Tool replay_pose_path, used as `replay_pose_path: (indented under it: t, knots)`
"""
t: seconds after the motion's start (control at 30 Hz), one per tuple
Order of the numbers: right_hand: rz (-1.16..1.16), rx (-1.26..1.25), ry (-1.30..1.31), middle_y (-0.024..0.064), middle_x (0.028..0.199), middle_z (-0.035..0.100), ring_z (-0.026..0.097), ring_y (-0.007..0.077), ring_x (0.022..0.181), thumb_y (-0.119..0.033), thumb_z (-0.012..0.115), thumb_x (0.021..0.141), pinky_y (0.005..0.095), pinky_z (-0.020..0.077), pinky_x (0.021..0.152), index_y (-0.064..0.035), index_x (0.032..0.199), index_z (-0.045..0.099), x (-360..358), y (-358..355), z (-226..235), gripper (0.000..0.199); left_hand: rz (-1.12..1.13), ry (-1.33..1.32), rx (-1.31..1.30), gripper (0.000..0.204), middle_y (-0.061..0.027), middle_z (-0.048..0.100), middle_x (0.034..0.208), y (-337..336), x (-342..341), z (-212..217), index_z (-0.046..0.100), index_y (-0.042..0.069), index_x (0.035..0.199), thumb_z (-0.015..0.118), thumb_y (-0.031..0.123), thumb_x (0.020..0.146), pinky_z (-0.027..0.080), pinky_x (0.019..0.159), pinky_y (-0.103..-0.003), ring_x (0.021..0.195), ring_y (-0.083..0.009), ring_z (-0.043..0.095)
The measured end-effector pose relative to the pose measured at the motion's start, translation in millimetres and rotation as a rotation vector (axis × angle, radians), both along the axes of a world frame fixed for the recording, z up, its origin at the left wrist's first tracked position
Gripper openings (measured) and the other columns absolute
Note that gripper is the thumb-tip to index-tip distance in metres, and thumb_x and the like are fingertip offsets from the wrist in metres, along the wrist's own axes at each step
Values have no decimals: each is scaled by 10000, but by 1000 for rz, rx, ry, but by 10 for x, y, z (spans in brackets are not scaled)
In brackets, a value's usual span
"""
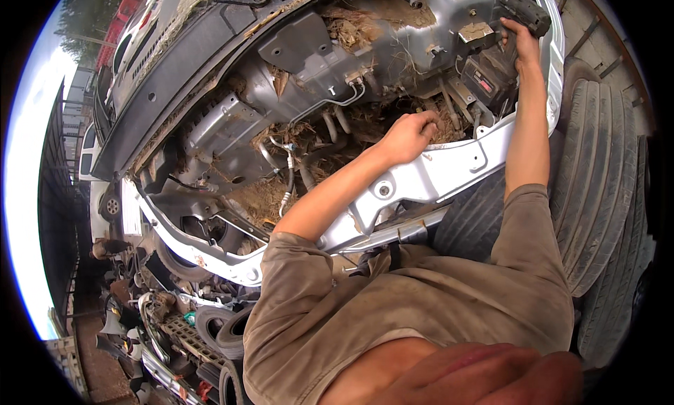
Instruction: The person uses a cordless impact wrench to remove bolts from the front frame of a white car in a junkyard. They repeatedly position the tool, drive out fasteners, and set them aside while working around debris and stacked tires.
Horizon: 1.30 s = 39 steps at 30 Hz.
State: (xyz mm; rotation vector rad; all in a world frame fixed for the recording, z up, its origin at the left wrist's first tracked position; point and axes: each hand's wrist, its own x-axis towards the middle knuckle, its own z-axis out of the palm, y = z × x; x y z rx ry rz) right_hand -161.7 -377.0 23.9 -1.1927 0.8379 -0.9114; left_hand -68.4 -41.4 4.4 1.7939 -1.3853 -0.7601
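Fig.: Person leaning over a stripped engine bay w/ a power tool.

Right hand (521,41) is gripping a dark cordless driver (518,10) at approx. 1 o'clock, fingers closed round its handle. Left hand (411,135), fingers curled, is pinching at something among dry debris (365,128) near centre, just above the white front crossmember (449,170); what it is pinching, cannot tell. Judgement: bracing the driver square to the fastener and clearing debris first is advisable.
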Motion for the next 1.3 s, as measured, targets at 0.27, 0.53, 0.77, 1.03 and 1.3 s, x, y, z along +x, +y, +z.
replay_pose_path:
  t: [0.27,0.53,0.77,1.03,1.3]
  knots:
    - [-88,38,24,25,636,609,529,108,510,-194,692,739,256,427,506,-30,791,678,25,-35,-177,173,18,-120,17,167,-142,596,656,37,-84,140,613,41,982,506,113,877,459,607,-369,599,-267,580]
    - [99,436,-267,12,591,548,516,137,497,-203,610,810,285,443,507,-83,794,579,30,123,-380,124,-32,-493,-114,172,-184,608,653,67,-175,237,617,59,942,505,124,830,481,655,-467,659,-374,602]
    - [185,659,-411,7,576,534,514,158,488,-193,594,806,338,446,533,-84,788,554,-133,290,-579,117,19,-387,-171,188,-181,632,727,118,-149,214,628,58,951,507,141,833,489,679,-452,721,-367,612]
    - [175,598,-257,0,581,536,509,153,483,-230,584,813,332,440,537,-102,806,553,-207,476,-540,131,40,-358,-154,206,-184,638,755,219,-112,225,631,61,975,499,141,838,491,701,-448,748,-366,618]
    - [220,590,-236,7,585,535,519,156,492,-217,576,832,340,453,532,-99,824,545,-144,438,-521,122,44,-386,-186,209,-177,649,783,191,-80,189,622,60,987,489,141,847,495,717,-441,771,-361,625]
